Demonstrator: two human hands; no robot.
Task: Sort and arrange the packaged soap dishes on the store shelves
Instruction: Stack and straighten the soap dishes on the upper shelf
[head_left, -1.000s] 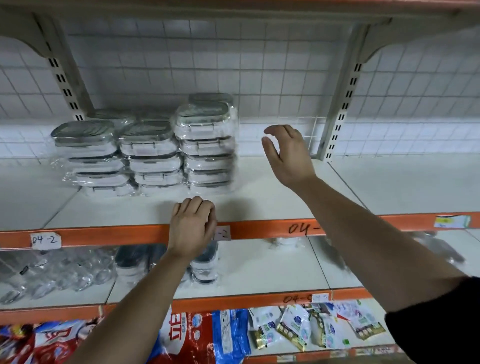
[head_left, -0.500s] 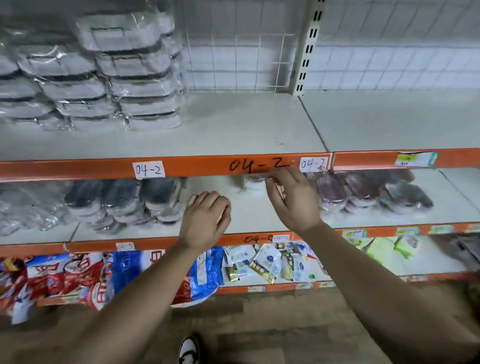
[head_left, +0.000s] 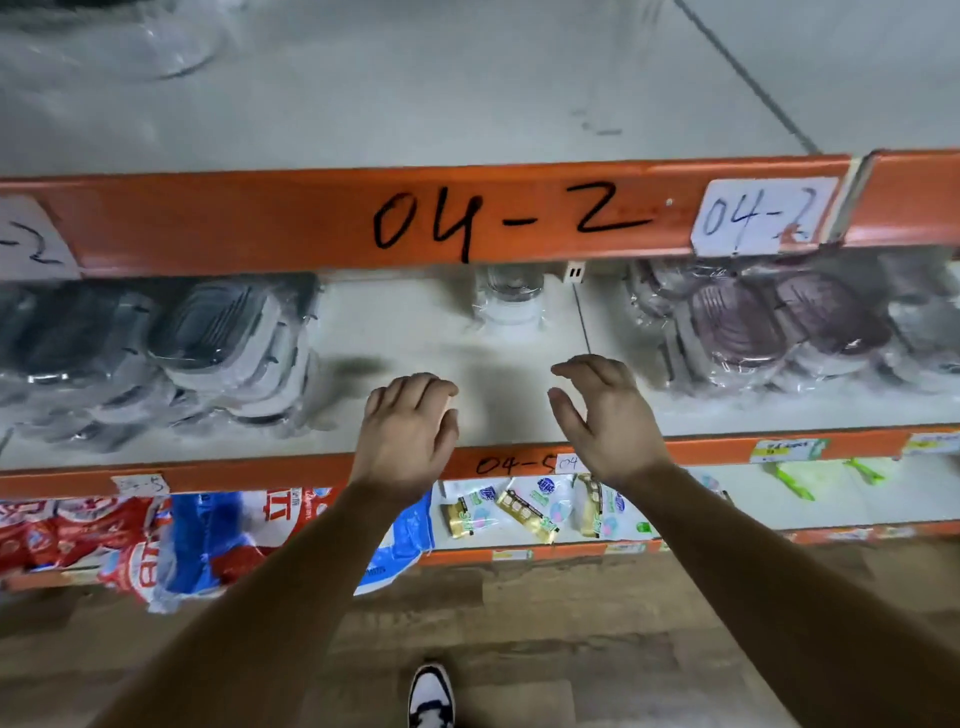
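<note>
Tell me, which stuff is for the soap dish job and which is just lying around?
For the job: grey soap dishes, purple soap dishes, left hand, right hand, both empty.

Just lying about: red and blue bags, small packets, green packs, shoe.

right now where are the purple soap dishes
In the head view, the purple soap dishes sit at the right of the middle shelf, just below the white 04-2 label, with the lone clear pack to their left.

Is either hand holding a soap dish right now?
No, the left hand and right hand both hover empty over a bare part of the shelf.
</note>
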